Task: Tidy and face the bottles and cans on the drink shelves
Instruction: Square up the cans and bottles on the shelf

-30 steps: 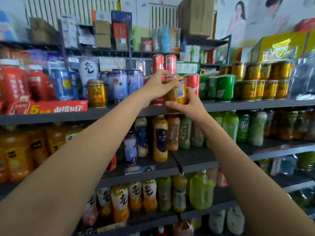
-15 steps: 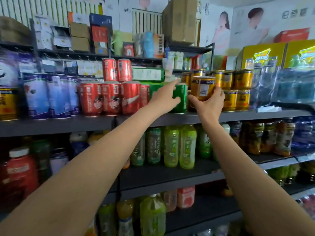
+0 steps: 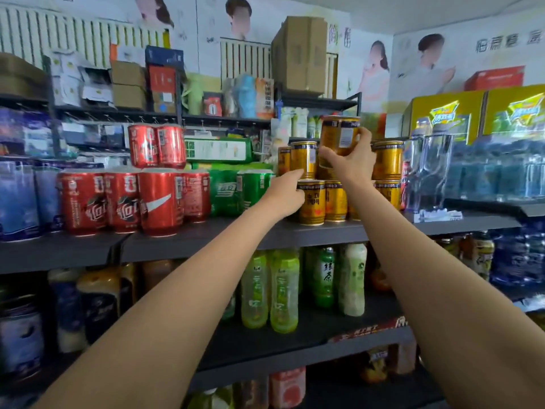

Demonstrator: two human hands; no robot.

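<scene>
The right hand [image 3: 351,160] gripped a gold can [image 3: 339,134], fingers and thumb curled round it, holding it upright above the stacked gold cans [image 3: 312,202] near the middle of the top drink shelf [image 3: 324,231]. A white barcode panel faced outward on the held can; its print was too small to read. The left hand [image 3: 284,193] rested with fingers extended against the left side of the stack, touching a lower can with dark characters I could not make out. The stack stood in two tiers; its full count was hidden behind the hands. Left of it stood green cans [image 3: 236,193], at least two, then four red cola cans [image 3: 132,202] along the shelf's front edge with two more on top. Below, one green bottle [image 3: 324,276] read 绿茶.
</scene>
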